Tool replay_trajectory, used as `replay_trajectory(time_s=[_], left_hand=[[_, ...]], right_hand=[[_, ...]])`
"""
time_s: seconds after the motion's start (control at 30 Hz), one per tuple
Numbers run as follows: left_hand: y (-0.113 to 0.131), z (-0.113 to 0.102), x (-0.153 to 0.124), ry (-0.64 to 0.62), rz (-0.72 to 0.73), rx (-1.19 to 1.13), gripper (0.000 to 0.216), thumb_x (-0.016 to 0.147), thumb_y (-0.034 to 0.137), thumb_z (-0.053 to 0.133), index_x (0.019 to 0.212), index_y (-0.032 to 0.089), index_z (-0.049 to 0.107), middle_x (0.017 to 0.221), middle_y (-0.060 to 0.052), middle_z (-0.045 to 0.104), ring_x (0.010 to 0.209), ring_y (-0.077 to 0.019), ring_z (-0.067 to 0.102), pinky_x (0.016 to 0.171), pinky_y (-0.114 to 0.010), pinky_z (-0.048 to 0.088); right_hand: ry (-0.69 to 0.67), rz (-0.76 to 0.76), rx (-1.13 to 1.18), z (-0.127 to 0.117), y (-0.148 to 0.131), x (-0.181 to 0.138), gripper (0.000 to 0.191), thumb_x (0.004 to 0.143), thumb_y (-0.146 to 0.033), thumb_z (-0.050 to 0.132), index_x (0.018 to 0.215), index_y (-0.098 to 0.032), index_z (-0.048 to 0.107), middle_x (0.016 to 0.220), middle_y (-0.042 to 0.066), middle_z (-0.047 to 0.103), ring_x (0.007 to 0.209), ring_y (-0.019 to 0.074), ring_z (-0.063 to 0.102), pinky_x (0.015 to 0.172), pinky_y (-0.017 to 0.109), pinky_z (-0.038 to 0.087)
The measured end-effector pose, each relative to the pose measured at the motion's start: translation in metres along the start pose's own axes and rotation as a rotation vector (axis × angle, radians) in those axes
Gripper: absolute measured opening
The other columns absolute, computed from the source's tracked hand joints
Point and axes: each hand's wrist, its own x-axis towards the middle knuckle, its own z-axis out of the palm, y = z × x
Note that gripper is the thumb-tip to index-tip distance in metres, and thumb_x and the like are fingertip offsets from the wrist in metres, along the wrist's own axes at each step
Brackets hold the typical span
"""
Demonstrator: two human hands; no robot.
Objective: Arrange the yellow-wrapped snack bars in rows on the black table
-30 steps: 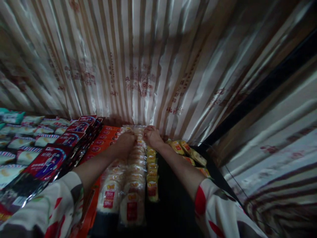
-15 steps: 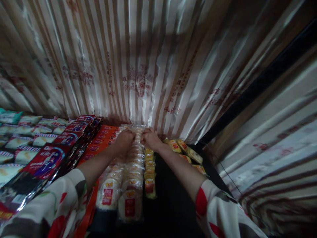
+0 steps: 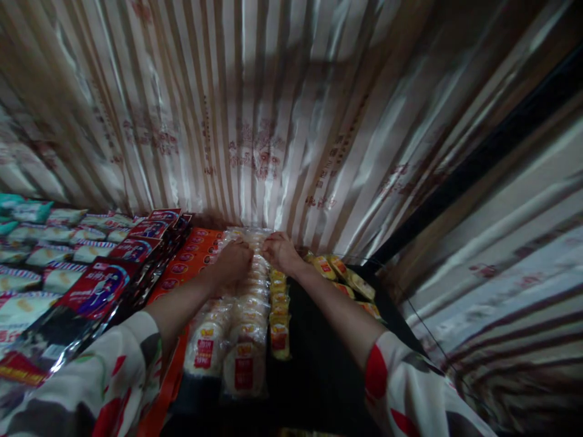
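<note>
Reaching to the far end of two rows of clear-wrapped round packs (image 3: 252,303), the left hand (image 3: 233,262) and the right hand (image 3: 281,252) face each other across the right row (image 3: 245,370), near a pleated, printed curtain (image 3: 255,91). The left hand lies over the packs with its fingers bent; the right hand lies at the right edge of the right row, fingers drawn together. Whether either grip pinches a wrapper cannot be told, the fingertips being small and dim. Both rows run lengthwise on the black bench (image 3: 314,370), packs overlapping, red labels showing at the near end; the left row (image 3: 203,352) lies just beside the right row. Alongside, to the right, runs a row of small yellow packs (image 3: 279,340), its far end near the right hand; loose yellow packs (image 3: 337,267) lie farther right. Toward the left are an orange printed sheet (image 3: 184,258), overlapping dark red pouches (image 3: 102,285) and white packs (image 3: 64,276). A black bar (image 3: 455,170) slants at upper right.
</note>
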Motion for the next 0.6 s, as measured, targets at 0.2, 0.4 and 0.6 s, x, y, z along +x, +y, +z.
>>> replay_trajectory(time_s=[0.2, 0.4, 0.6], left_hand=[[0.002, 0.008, -0.002, 0.071, -0.047, 0.018, 0.014, 0.077, 0.014, 0.050, 0.081, 0.013, 0.063, 0.084, -0.011, 0.067, 0.085, -0.0222, 0.058, 0.082, -0.035, 0.042], [0.005, 0.002, -0.013, 0.210, -0.076, 0.067, 0.017, 0.082, 0.018, 0.047, 0.087, 0.012, 0.062, 0.092, -0.012, 0.064, 0.092, -0.0231, 0.054, 0.083, -0.035, 0.042], [0.003, -0.001, -0.023, 0.054, 0.142, 0.012, 0.018, 0.080, 0.024, 0.051, 0.075, 0.015, 0.066, 0.081, -0.009, 0.064, 0.088, -0.0201, 0.054, 0.084, -0.032, 0.042]], right_hand=[[-0.088, -0.032, -0.005, -0.003, -0.008, -0.005, 0.010, 0.066, -0.022, 0.070, 0.076, -0.020, 0.071, 0.112, 0.006, 0.062, 0.119, 0.0262, 0.037, 0.097, 0.039, 0.025], [-0.105, -0.014, -0.107, -0.011, -0.021, -0.007, 0.013, 0.075, -0.018, 0.058, 0.078, -0.017, 0.070, 0.109, 0.008, 0.063, 0.118, 0.0279, 0.037, 0.093, 0.040, 0.027], [-0.102, -0.019, -0.160, -0.013, -0.027, -0.010, 0.016, 0.078, -0.019, 0.053, 0.080, -0.015, 0.069, 0.108, 0.009, 0.064, 0.116, 0.0283, 0.039, 0.092, 0.040, 0.027]])
